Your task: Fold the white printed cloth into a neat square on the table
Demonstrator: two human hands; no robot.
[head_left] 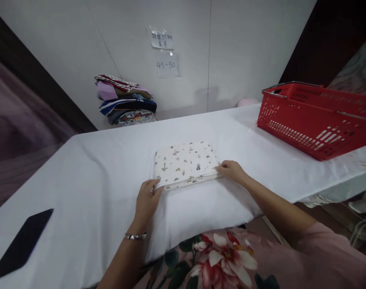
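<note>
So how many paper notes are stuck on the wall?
2. The upper note is on the white wall; the lower note, reading 45-50, sits just below it, right of the stack of folded clothes. None looks hidden.

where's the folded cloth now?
Head view: folded cloth lies centre of the white table, left hand at its near-left corner, right hand at its near-right corner.

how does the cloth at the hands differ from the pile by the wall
The cloth is one white printed piece; the pile stacks several in purple, navy and stripes. The left hand and right hand touch the cloth; the pile sits untouched by the wall. Both are folded fabric.
</note>
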